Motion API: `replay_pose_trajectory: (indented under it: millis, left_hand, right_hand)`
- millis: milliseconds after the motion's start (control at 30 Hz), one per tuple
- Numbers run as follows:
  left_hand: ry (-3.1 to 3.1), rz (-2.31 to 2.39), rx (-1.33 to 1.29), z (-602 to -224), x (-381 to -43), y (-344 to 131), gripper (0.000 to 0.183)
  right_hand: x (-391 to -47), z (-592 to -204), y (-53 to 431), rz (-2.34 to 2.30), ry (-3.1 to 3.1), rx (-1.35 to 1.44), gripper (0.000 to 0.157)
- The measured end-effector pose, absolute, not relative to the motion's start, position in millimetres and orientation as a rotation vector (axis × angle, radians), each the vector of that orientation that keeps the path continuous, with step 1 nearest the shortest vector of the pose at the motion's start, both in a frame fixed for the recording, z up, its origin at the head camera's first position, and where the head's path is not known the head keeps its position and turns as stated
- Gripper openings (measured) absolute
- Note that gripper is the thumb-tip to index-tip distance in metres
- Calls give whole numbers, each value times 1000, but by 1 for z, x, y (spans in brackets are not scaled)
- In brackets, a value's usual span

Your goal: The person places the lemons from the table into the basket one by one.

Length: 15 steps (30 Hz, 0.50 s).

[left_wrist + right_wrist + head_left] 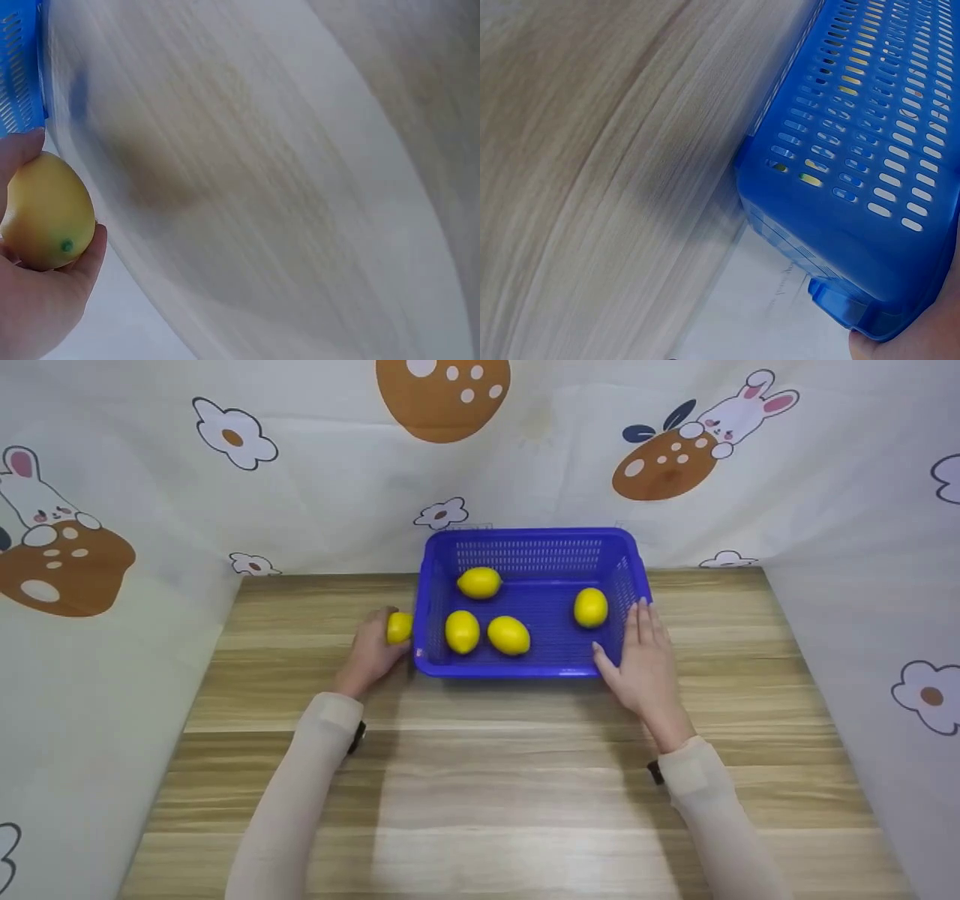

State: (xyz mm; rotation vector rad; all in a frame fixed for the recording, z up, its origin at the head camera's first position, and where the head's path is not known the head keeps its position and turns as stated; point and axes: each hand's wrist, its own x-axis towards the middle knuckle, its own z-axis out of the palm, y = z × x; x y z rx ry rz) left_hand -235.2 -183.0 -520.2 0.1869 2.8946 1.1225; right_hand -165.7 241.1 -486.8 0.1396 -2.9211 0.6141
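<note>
My left hand [377, 649] grips a yellow lemon [400, 628] just outside the left wall of a blue plastic basket [517, 670]. In the left wrist view, fingers and thumb curve round that lemon [51, 214], and its green-tipped end shows. Several more lemons lie inside the basket, most of them in its left half, with one lemon [591, 607] by the right side. My right hand [646, 671] rests on the basket's right rim, its fingers straight along the edge and its thumb spread toward the front corner. The right wrist view shows the basket's slotted wall [855, 142] close up.
The basket stands at the back of a wood-grain table [487, 780], close to a pale curtain [337, 495] printed with rabbits and flowers. That cloth also encloses the left and right sides. Each wrist carries a small black device.
</note>
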Motion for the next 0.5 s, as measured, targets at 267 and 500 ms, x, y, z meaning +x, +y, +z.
replay_pose_trajectory:
  millis: [267, 500]
  left_hand:
    - [2878, 1179, 177, -514, -230, -189, 64]
    - [2897, 1201, 153, -511, -227, -195, 67]
  right_hand:
    - [-166, -487, 241, 605, -2911, 143, 88]
    - [-166, -487, 242, 583, -2931, 147, 89]
